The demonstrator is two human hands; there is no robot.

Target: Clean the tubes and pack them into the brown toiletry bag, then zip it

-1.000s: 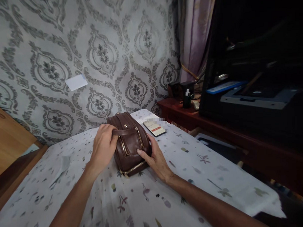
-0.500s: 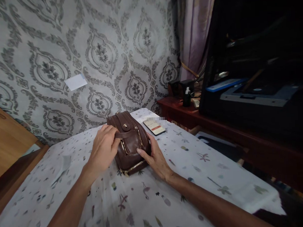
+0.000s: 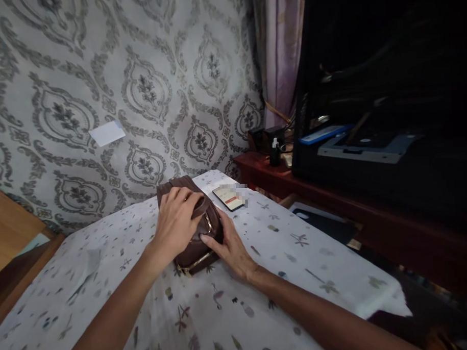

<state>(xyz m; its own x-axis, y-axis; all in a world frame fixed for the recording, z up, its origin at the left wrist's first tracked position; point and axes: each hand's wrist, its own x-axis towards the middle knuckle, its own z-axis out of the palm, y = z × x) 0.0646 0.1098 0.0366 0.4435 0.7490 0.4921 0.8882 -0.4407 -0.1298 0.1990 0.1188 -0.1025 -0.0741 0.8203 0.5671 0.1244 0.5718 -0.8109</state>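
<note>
Both hands on a brown bag at frame centre

The left hand (image 3: 177,223) lay flat over the brown bag (image 3: 195,232) on the printed tablecloth (image 3: 298,264); the right hand (image 3: 230,246) pressed open-fingered against its side, neither clenched.

Bag (image 3: 197,242) on the table (image 3: 298,275), phone (image 3: 227,196) just behind-right of it, cabinet (image 3: 334,202) further right.

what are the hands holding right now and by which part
Both hands hold the brown leather bag. The left hand lies over its top, covering the strap; the right hand steadies its right side near the zipper. Whether the fingers close on the strap cannot be told.
</note>
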